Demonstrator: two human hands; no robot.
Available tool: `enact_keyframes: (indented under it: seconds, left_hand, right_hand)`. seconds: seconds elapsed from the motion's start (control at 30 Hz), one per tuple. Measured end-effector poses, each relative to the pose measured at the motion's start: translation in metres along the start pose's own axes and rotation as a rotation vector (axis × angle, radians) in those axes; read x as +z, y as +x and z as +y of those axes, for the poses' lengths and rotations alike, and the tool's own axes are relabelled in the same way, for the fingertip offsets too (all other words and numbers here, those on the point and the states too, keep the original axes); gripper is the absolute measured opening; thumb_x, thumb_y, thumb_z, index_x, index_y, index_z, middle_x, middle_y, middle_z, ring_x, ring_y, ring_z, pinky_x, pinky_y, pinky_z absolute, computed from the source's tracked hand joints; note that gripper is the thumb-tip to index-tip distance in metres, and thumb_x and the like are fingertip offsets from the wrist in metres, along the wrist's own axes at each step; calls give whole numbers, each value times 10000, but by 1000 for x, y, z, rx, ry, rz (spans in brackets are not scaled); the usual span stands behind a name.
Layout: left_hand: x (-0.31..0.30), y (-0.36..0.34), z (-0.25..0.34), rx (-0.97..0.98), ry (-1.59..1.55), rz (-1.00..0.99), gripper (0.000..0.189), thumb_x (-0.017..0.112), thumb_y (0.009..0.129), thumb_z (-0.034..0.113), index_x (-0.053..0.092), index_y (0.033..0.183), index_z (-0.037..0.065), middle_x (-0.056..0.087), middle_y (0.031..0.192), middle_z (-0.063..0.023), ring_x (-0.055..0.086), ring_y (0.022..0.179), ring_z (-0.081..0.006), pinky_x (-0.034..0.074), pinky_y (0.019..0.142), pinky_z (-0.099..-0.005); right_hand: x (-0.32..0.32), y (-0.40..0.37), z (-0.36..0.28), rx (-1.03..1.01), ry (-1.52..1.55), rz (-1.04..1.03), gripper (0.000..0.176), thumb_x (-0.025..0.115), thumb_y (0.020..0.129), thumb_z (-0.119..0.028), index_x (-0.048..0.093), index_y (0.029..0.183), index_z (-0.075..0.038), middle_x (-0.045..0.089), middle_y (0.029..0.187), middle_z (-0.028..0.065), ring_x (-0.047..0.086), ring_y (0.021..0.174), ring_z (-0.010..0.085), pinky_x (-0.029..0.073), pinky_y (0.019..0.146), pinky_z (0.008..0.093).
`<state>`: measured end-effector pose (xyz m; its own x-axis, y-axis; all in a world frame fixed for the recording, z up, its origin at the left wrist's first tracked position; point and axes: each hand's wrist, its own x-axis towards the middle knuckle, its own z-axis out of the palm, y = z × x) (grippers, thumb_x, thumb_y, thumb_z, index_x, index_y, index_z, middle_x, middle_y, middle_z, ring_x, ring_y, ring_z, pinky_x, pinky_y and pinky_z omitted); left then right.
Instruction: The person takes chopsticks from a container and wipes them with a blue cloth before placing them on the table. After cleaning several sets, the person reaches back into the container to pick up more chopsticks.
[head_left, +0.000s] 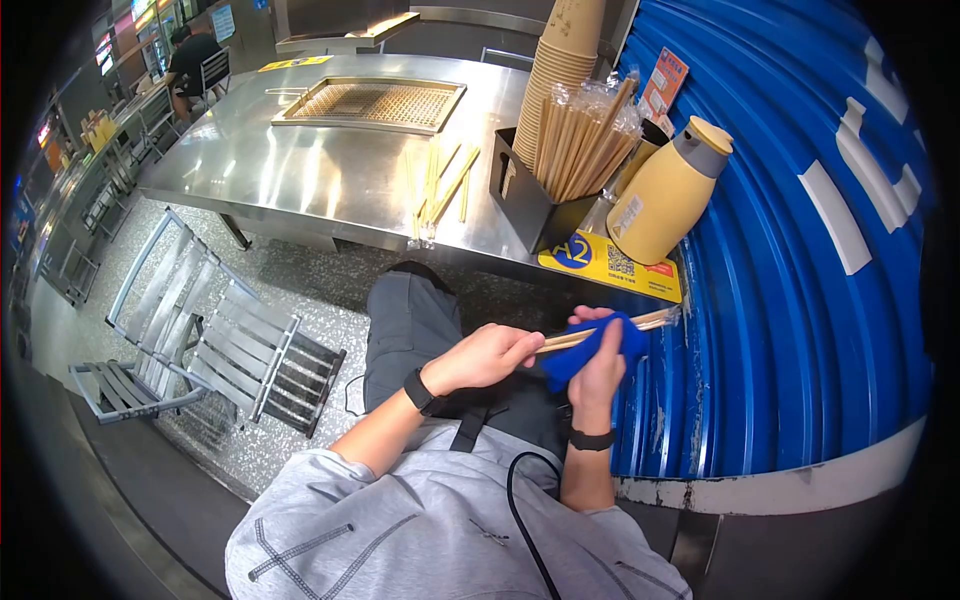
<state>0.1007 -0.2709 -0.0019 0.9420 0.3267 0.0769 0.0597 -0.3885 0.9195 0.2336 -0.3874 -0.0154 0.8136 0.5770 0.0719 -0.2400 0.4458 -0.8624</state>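
Note:
Above my lap, my left hand is closed around one end of some light wooden chopsticks. A blue cloth is wrapped around their middle, with my right hand gripping it. The far ends of the chopsticks stick out past the cloth, with what looks like clear plastic on them. How many sticks I hold cannot be made out. On the steel table in front of me lie several more chopsticks, loosely spread near the front edge.
A black holder carries wrapped chopsticks and stacked paper cups. Beside it stand a yellow jug and a yellow card. A grill mesh is set in the table. Blue corrugated wall rises right; folding chair left.

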Motion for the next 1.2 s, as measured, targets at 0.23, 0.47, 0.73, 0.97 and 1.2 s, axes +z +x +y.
enact_keyframes:
  seconds: [0.23,0.47,0.73,0.97,1.2]
  left_hand:
    - [0,-8,-4,37,-24,-48,375,439,1000,301,624,938,-19,632,762,-148,612,705,-258,485,691,-344]
    - [-3,-7,-3,129,-92,-36,302,450,1001,242,609,1025,-14,626,774,-106,610,740,-214,483,710,-328]
    - [6,-2,-21,88,-338,40,279,502,989,161,614,1175,-14,624,812,-37,553,767,-81,466,730,-245]
    - [7,-2,-15,99,-268,109,269,520,977,159,632,1142,-21,629,755,-54,557,701,-88,474,674,-252]
    - [2,-2,1,116,-223,78,271,518,978,150,618,1150,-34,582,746,-13,500,696,-65,444,637,-239]
  right_hand:
    - [10,-15,22,111,-10,-138,327,414,1018,-357,539,1076,-61,643,1062,140,619,970,222,503,852,357]
    - [9,-10,16,101,71,-134,329,418,1012,-354,542,1076,-55,641,1062,154,616,983,248,500,871,376]
    - [7,-7,13,84,140,-247,325,364,1024,-303,513,1135,-36,619,1124,186,594,1040,268,492,896,392]
    - [18,-11,18,96,-6,-231,305,379,1024,-234,566,1082,1,639,1107,153,634,889,182,525,723,288]
    - [7,1,9,-2,-81,-197,359,401,1026,-295,579,1107,6,641,1116,152,609,1020,219,497,884,333]
